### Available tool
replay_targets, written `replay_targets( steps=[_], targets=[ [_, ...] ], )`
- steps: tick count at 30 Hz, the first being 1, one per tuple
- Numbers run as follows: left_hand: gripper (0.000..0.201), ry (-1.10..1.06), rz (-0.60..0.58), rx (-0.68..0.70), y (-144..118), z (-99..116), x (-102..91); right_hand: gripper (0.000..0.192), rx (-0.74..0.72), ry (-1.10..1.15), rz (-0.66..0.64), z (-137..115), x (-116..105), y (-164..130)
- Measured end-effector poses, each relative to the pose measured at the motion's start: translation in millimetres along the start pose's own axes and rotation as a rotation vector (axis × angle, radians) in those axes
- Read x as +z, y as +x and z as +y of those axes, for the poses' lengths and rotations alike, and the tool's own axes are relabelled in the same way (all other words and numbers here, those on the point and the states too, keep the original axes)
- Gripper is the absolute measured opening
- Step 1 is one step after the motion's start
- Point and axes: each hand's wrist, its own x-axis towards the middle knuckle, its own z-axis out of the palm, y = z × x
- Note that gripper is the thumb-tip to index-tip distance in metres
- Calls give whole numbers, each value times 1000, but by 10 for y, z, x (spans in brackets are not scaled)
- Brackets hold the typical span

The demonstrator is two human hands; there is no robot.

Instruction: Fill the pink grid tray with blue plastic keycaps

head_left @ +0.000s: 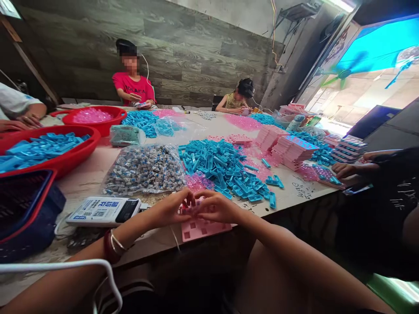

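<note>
We find a pink tray (201, 227) with square openings lying flat at the near edge of the table (88, 176), directly under both hands. The left hand (172, 208) and right hand (216, 206) meet fingertip to fingertip above the tray's far edge, fingers curled narrow and pinching a small pink piece (193, 210) between them; its exact form is too small to tell. Just beyond the hands we note a loose heap of blue clips (225, 168) spread on the table top, with clear pink pieces (198, 181) at its near side. Left of that heap lies a clear plastic bag (144, 169) filled with small grey-and-blue parts. A white device (104, 210) lies near the left wrist. Further left, one red basin (70, 155) holds blue clips, and a second red basin (108, 122) behind it holds pink pieces. A dark blue basket (22, 209) with red rim sits at the near left. Stacks of filled pink trays (291, 148) stand to the right, and other persons work at the table's far side.
</note>
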Motion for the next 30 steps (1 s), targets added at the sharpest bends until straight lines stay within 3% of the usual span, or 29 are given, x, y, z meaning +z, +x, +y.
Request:
replay_targets(
  steps=[6,12,19,23,30],
  targets=[
    [25,249,55,47,-6,25,20,24,148,-32,-4,-56,-29,29],
    [30,265,14,-35,5,41,22,41,242,-122,-55,-113,-13,91],
    [33,208,153,25,-7,82,53,62,373,-33,-108,-134,-51,143],
    [35,56,199,32,5,62,65,57,445,74,-193,-124,-125,178],
    [36,-114,150,77,1,210,27,35,558,269,-353,-140,-121,228]
  ],
)
